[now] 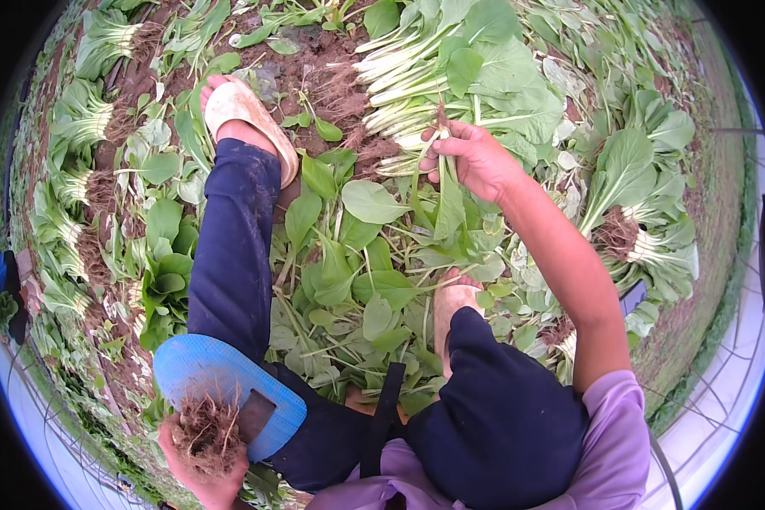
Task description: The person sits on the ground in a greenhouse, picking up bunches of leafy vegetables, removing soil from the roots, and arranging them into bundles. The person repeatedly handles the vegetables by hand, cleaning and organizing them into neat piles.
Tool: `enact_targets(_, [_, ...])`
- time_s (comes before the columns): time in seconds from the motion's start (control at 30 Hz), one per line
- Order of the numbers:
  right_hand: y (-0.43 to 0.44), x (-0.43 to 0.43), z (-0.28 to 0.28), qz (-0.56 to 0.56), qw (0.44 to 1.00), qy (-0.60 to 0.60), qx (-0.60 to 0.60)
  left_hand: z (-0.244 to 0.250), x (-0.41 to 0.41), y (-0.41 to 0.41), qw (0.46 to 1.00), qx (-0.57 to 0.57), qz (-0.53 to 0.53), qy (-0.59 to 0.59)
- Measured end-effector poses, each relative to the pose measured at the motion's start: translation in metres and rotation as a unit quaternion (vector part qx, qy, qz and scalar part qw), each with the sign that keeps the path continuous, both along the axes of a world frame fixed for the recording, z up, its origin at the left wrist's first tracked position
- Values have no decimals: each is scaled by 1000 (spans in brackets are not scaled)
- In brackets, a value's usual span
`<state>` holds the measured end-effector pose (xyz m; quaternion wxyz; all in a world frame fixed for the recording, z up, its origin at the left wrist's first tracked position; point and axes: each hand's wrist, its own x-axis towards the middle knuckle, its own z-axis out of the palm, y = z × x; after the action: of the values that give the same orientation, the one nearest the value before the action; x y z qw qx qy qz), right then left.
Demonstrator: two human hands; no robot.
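Note:
At the lower left, my left hand is closed around a bundle of rooted greens. Its tangled brown roots face up, and its leaves are mostly hidden below. The roots overlap a blue pad with a dark rectangular patch, lying over my left thigh. My right hand pinches a leafy green plant near its root end, with the leaves hanging down. Just beyond that hand lies a large pile of uprooted greens, white stems and roots towards the left.
Bundled greens line the soil on the left. More bundles lie at the right, near a phone-like object. Loose leaves cover the ground between my feet, which wear pale clogs. Curved poles and white sheeting edge the plot.

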<state>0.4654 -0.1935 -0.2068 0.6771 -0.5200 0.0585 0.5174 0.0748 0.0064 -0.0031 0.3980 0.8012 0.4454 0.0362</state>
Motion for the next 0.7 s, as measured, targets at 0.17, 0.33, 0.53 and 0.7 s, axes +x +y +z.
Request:
enact_targets(0.17, [-2,0,4,-29,999,0,-14,0,-2,10,989,84,-105,60])
enact_targets(0.33, [-6,8,7,-108,983,50,137,-1,-5,5,998,45,-39,15])
enact_targets(0.53, [-16,18,5,-204,966,64,143,0,6,0,994,104,-30,33])
enact_targets(0.7, [-28,18,-31,-237,967,-5,-95,-1,8,-1,996,89,-10,27])
